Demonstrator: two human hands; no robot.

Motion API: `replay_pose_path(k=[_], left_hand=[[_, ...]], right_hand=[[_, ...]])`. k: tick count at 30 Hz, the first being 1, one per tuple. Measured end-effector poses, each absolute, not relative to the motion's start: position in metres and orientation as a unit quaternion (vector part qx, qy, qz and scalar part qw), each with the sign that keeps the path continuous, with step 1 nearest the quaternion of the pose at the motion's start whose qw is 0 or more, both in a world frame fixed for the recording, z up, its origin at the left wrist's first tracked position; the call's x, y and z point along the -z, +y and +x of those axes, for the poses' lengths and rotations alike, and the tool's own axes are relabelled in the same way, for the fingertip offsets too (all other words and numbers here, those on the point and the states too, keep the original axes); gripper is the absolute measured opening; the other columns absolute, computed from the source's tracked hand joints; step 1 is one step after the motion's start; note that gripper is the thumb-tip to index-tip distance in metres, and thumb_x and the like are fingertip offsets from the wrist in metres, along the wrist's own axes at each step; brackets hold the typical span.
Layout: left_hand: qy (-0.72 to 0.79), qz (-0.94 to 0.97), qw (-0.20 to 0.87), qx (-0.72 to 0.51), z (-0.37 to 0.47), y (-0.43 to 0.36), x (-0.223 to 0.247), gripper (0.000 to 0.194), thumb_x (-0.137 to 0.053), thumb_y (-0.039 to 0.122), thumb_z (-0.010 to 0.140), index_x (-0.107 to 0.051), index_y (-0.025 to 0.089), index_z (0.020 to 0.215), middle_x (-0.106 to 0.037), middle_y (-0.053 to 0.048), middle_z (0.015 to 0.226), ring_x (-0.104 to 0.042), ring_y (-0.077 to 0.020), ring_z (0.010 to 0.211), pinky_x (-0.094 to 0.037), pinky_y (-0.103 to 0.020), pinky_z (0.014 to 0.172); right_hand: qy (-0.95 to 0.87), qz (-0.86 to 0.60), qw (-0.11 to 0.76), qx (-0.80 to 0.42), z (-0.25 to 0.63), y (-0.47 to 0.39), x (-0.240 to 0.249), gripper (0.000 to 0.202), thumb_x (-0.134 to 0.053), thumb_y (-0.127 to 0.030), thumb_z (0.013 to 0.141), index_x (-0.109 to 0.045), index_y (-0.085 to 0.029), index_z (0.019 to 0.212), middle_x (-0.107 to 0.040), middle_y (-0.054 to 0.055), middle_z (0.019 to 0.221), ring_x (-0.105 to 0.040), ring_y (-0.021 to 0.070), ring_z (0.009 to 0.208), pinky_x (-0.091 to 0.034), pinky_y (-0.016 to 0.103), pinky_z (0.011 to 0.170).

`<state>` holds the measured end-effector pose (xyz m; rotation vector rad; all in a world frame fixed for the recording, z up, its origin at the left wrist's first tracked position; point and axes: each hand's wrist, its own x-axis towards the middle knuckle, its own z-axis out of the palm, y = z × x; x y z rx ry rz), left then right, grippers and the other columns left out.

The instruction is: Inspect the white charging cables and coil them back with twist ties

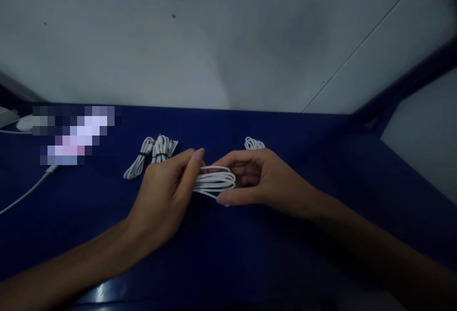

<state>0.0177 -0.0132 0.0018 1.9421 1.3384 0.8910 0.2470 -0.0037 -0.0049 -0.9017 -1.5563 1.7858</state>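
A coiled white cable (214, 181) is held between my two hands above the blue table. My left hand (167, 187) is closed round one end of the coil, its thumb lying along the top. At the other end, my right hand (262, 178) grips the loops between thumb and fingers, with its fingers curled behind them. Just beyond my left hand lie bundled white cables (137, 159) bound with black ties, partly hidden by that hand. Another white cable coil (254, 143) lies behind my right hand, which covers its lower part.
The blue table (228, 263) meets a pale wall (200, 54) at the back. On the left lies a bright, pixelated object (80, 135) with a white cord (26, 194) running from it. Near it is a white rounded item (24, 123). A blue frame bar (403, 85) slants up at the right.
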Motion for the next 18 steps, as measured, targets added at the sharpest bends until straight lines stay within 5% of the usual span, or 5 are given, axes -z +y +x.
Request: replay_pose_path(k=[5,11,18], left_hand=[[0.521,0.661,0.421,-0.338,0.017,-0.007,0.002,0.047,-0.056,0.051,0.113,-0.063,0.022,0.077,-0.051,0.006,0.051,-0.043,-0.0114,0.040,-0.030,-0.023,0.037],[0.522,0.587,0.522,-0.331,0.019,-0.011,-0.002,0.054,-0.059,0.065,0.109,-0.061,0.022,0.076,-0.044,0.008,0.044,-0.039,-0.0101,0.032,-0.027,-0.020,0.031],[0.503,0.573,0.563,-0.320,0.019,-0.013,-0.002,0.057,-0.059,0.070,0.108,-0.061,0.022,0.077,-0.042,0.009,0.044,-0.037,-0.0084,0.033,-0.027,-0.017,0.032]], right_hand=[[-0.687,-0.381,0.348,-0.511,0.235,-0.016,0.010,0.070,-0.100,-0.025,0.083,-0.067,-0.029,0.145,-0.079,0.001,0.114,-0.074,0.0171,0.083,-0.065,0.032,0.071],[-0.799,-0.346,0.386,-0.305,0.236,-0.018,0.018,0.036,-0.084,-0.019,0.098,-0.066,-0.025,0.129,-0.077,0.003,0.123,-0.075,0.0175,0.093,-0.065,0.034,0.080],[-0.799,-0.368,0.373,-0.296,0.243,-0.014,0.015,0.012,-0.076,-0.032,0.108,-0.072,-0.024,0.117,-0.081,0.002,0.109,-0.076,0.0170,0.085,-0.061,0.032,0.073]])
